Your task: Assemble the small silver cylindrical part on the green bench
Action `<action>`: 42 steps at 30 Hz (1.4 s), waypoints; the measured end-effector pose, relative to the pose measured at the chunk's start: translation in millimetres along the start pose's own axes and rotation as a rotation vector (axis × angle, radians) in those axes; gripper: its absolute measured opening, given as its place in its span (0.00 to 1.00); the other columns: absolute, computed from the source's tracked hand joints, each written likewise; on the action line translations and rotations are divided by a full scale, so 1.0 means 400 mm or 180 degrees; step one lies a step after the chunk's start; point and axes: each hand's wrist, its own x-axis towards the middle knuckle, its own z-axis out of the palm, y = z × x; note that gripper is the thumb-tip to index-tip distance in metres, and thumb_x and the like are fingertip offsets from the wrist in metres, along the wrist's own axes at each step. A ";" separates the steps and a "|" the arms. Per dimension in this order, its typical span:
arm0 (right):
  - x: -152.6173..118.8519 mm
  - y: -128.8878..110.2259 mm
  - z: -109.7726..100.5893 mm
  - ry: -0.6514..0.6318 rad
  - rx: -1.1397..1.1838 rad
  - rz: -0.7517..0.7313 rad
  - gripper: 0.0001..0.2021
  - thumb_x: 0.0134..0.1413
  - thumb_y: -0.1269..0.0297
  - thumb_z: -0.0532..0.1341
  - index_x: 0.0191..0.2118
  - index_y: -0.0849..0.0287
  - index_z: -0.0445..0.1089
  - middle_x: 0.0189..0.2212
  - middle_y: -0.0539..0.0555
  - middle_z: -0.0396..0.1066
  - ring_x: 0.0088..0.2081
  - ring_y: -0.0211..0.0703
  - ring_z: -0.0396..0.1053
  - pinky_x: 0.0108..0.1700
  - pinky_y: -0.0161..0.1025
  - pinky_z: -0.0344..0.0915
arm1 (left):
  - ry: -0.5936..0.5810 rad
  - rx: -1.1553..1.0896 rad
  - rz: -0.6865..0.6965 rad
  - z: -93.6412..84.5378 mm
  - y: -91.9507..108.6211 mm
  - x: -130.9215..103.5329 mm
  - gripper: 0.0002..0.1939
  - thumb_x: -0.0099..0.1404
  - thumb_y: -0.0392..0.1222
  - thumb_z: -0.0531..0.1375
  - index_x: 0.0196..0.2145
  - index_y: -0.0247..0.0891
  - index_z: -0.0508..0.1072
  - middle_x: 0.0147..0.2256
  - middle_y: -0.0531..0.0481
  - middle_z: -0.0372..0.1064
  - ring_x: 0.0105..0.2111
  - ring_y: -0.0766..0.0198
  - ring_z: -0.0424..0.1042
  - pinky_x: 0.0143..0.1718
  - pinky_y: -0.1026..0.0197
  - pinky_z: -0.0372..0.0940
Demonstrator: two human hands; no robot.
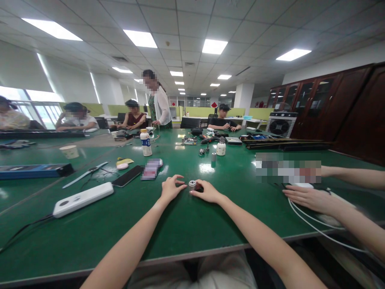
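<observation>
A small silver metal cylinder (192, 186) with a dark opening in its round top stands upright on the green table (192, 228), straight in front of me. My right hand (208, 191) is closed round its right side, thumb at the near face and forefinger behind. To the left, my left hand (172, 188) is held beside the cylinder with fingers and thumb apart and nothing in them; its fingertips come close to the metal. Farther back stands another silver cylinder (213, 157).
A white power strip (84, 199), a dark phone (128, 176) and a patterned phone-like item (152, 169) lie to the left. A bottle (146, 143) and a white jar (221, 147) stand beyond. At right, a co-worker's hands (309, 198) rest near white cables. Several people sit or stand farther off.
</observation>
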 end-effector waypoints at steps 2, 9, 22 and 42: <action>0.000 0.000 0.000 0.0010 0.0004 -0.0003 0.19 0.52 0.55 0.68 0.47 0.59 0.71 0.40 0.56 0.76 0.41 0.46 0.73 0.46 0.43 0.69 | 0.0012 -0.0040 -0.0051 -0.003 0.014 0.000 0.15 0.53 0.42 0.69 0.39 0.45 0.74 0.29 0.51 0.81 0.40 0.48 0.78 0.46 0.47 0.65; 0.003 0.005 0.002 0.0016 -0.0056 -0.0070 0.19 0.52 0.55 0.68 0.46 0.60 0.71 0.39 0.55 0.75 0.40 0.46 0.73 0.45 0.42 0.68 | 0.0565 -0.0672 0.0221 -0.010 0.091 -0.006 0.15 0.59 0.47 0.65 0.43 0.42 0.73 0.33 0.50 0.80 0.42 0.53 0.78 0.50 0.49 0.65; 0.003 0.010 0.005 0.0054 -0.0096 -0.0053 0.18 0.53 0.55 0.68 0.45 0.59 0.71 0.39 0.55 0.75 0.40 0.46 0.72 0.45 0.42 0.67 | 0.0311 -0.0898 0.0313 0.002 0.120 -0.021 0.15 0.59 0.44 0.66 0.43 0.42 0.72 0.33 0.49 0.80 0.42 0.52 0.78 0.52 0.48 0.65; 0.008 0.025 0.008 -0.0013 -0.0194 -0.0101 0.19 0.54 0.52 0.67 0.45 0.59 0.70 0.37 0.54 0.74 0.40 0.46 0.71 0.43 0.41 0.66 | 0.0175 -0.0562 0.0330 -0.011 0.139 -0.018 0.12 0.59 0.40 0.62 0.43 0.42 0.73 0.32 0.50 0.79 0.42 0.52 0.75 0.51 0.48 0.64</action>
